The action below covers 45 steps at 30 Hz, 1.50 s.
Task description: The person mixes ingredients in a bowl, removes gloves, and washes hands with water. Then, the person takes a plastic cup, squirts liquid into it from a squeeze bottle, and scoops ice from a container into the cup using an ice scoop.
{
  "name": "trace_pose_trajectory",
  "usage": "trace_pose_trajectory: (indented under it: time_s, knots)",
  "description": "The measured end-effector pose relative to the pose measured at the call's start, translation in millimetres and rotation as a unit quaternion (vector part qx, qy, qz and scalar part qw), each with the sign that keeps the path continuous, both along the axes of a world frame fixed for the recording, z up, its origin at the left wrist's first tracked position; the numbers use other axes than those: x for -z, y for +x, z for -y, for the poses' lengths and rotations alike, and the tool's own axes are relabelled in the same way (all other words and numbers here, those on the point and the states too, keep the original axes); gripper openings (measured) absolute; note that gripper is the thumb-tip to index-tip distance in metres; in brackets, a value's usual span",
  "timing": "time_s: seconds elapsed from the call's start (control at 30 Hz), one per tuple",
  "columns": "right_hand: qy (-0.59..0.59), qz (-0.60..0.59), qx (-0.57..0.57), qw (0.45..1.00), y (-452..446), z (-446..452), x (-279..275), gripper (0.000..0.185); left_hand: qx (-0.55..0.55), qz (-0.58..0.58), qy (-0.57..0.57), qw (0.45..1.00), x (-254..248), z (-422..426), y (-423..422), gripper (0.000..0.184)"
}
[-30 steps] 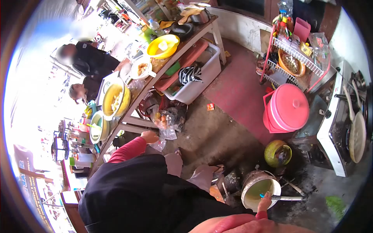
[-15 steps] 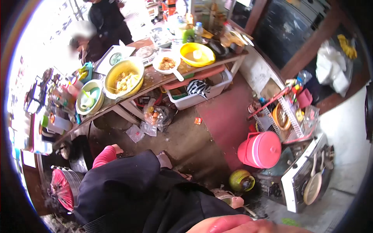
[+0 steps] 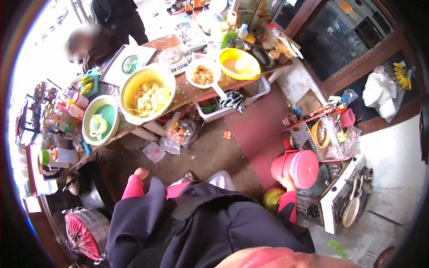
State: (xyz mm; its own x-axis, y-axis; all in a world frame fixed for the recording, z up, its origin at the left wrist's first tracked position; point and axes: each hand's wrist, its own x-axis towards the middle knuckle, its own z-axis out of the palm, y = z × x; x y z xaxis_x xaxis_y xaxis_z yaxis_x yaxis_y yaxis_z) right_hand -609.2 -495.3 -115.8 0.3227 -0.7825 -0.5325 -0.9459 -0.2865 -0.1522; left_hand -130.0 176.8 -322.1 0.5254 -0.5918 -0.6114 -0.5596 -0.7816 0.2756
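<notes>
My left hand hangs low at the left of my body, below the table's front edge, near plastic bags on the floor. Its fingers look curled, but whether they hold anything is too small to tell. On the right, my right hand is by the left side of a pink lidded bucket, its fingers raised and apart. A green gas cylinder stands just below that hand. On the table are a large yellow bowl of food and a white pan.
The wooden table runs across the upper left, with a green basin and a yellow basin. Two people stand behind it. At the right are a wire rack and a stove. A steamer pot sits lower left.
My right hand has come up from the white pail to the pink bucket. My left hand stays low on the left. The view has swung, and a seated or bending person behind the table has shifted.
</notes>
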Motion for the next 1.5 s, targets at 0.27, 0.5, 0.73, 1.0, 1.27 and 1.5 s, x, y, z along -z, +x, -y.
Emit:
trace_pose_trajectory:
  time_s: [0.27,0.5,0.73,1.0,1.27,1.5]
  knots:
    - [-0.135,0.36,-0.228,0.894,326.4,109.5,-119.1,0.035,-0.29,0.008,-0.011,0.957,-55.1,22.8,-11.8,0.035]
    - [-0.208,0.347,-0.292,0.867,643.8,270.7,-102.5,0.027,-0.517,0.02,-0.07,0.853,-89.9,123.0,-42.6,0.033]
    - [-0.271,0.294,-0.388,0.83,757.4,340.8,-46.2,0.036,-0.537,0.01,-0.046,0.843,-169.0,257.8,-64.5,0.028]
    - [-0.223,0.336,-0.374,0.836,777.5,382.1,-95.7,0.022,-0.599,-0.011,-0.091,0.796,-169.8,269.3,-101.0,0.025]
    - [0.053,0.577,-0.137,0.803,677.6,386.9,-186.3,0.03,-0.527,-0.018,-0.136,0.839,-178.4,311.5,-96.8,0.028]
    - [0.235,0.588,-0.091,0.769,490.3,222.3,-220.0,0.021,-0.46,-0.076,-0.424,0.776,-275.0,385.1,-66.7,0.029]
